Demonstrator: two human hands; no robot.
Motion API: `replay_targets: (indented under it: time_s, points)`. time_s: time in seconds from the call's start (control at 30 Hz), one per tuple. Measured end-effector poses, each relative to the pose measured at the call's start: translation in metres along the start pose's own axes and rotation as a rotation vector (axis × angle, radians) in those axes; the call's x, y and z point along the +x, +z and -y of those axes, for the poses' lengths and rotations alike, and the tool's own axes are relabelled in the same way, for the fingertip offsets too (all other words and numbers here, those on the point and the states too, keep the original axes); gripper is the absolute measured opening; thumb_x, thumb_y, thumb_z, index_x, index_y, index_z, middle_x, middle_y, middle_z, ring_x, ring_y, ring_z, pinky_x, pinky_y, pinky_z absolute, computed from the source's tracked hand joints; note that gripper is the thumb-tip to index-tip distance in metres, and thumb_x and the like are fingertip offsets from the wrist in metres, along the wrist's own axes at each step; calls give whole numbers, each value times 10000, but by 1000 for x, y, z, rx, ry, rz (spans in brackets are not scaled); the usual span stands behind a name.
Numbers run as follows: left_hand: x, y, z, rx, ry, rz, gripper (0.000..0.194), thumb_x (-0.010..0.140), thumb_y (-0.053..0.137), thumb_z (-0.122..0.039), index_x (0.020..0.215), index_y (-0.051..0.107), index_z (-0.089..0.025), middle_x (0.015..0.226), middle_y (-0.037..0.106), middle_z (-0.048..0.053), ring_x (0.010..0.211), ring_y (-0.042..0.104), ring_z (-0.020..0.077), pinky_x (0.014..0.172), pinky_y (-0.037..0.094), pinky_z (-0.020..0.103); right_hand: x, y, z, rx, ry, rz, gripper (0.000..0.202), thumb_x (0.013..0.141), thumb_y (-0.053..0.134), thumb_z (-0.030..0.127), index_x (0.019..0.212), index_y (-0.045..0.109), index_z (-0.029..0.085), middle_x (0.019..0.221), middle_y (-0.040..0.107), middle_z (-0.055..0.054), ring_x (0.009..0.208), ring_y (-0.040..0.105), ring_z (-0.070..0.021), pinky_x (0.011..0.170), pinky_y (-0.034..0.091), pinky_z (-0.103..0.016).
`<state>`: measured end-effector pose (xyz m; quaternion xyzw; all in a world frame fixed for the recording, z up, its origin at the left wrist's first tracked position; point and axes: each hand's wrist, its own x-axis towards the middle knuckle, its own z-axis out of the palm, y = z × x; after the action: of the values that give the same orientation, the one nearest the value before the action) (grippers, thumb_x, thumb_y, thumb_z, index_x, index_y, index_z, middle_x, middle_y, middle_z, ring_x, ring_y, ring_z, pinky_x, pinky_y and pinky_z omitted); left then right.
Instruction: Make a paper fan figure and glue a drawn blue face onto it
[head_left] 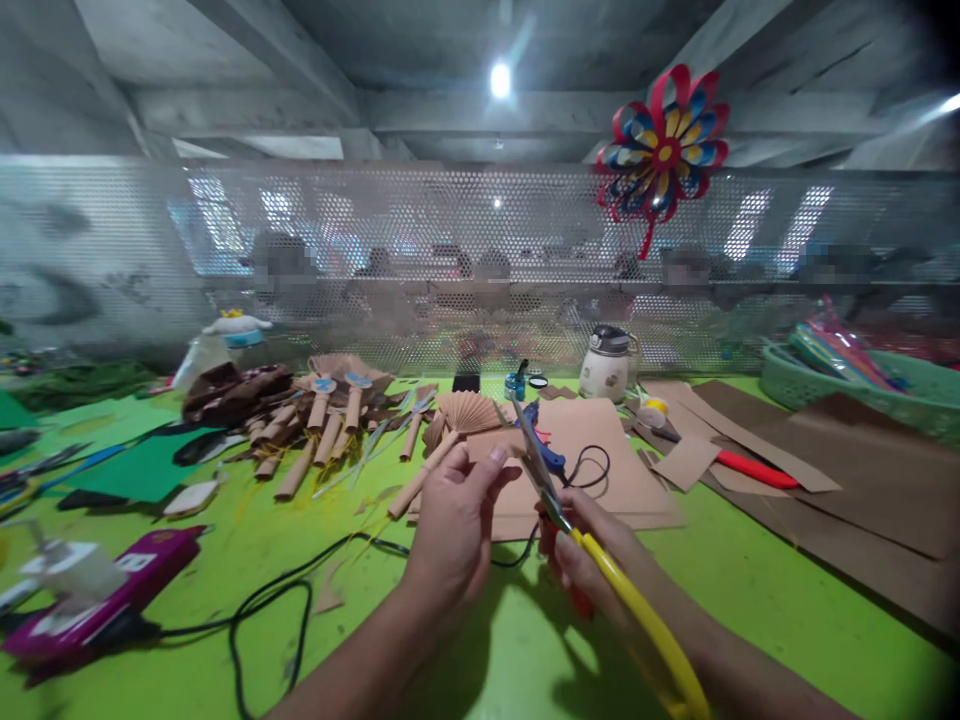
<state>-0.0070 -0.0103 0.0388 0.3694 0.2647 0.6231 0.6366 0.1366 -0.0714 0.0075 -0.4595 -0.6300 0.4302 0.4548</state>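
Note:
Near the middle of the head view, my left hand (457, 510) is closed, with thumb and fingers pinched on a small piece of brown paper (512, 440). My right hand (592, 550) grips scissors (551, 490) with yellow and red handles, their blades parted and pointing up beside that paper. A pleated paper fan (466, 412) and a rolled paper tube (424, 480) lie just beyond my left hand. Behind the scissors, a blue glue gun (551, 455) with a black cable rests on brown paper sheets (600, 430).
Rolled paper tubes (300, 468) are heaped at the left. A purple power strip (112, 600) with a black cord sits at the front left. Brown sheets (825, 450), a red-handled knife (757, 470) and a green basket (840, 385) are on the right. A white bottle (604, 368) stands behind.

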Motion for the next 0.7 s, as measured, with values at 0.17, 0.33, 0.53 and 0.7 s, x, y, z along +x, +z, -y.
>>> replay_targets:
  time_s: [0.17, 0.33, 0.53, 0.7]
  points:
    - [-4, 3, -1, -30, -13, 29, 140, 723, 749, -147, 799, 635, -118, 779, 658, 13, 741, 611, 99, 762, 524, 221, 0, 10, -14, 130, -8, -76, 496, 818, 543, 627, 1065, 507, 199, 794, 539, -18, 611, 508, -121, 526, 440, -235]
    - [-5, 2, 2, -22, -7, 33, 147, 723, 749, -162, 776, 616, -127, 734, 638, -1, 710, 605, 99, 753, 524, 232, -6, 13, -9, 160, -5, -71, 489, 843, 501, 628, 1076, 505, 198, 809, 535, -30, 642, 521, -131, 526, 449, -230]
    - [-6, 4, 3, -18, -33, 17, 204, 671, 793, -195, 766, 625, -130, 739, 632, 9, 716, 592, 109, 746, 519, 231, -5, 15, -18, 145, -5, -86, 517, 823, 527, 632, 1108, 506, 200, 806, 533, -30, 622, 514, -129, 521, 454, -239]
    - [-8, 5, 3, -27, -37, 30, 181, 692, 780, -188, 757, 620, -133, 730, 621, -1, 724, 594, 105, 764, 521, 229, -4, 14, -26, 144, 21, -96, 512, 820, 538, 628, 1106, 512, 204, 796, 545, -25, 587, 513, -121, 502, 449, -233]
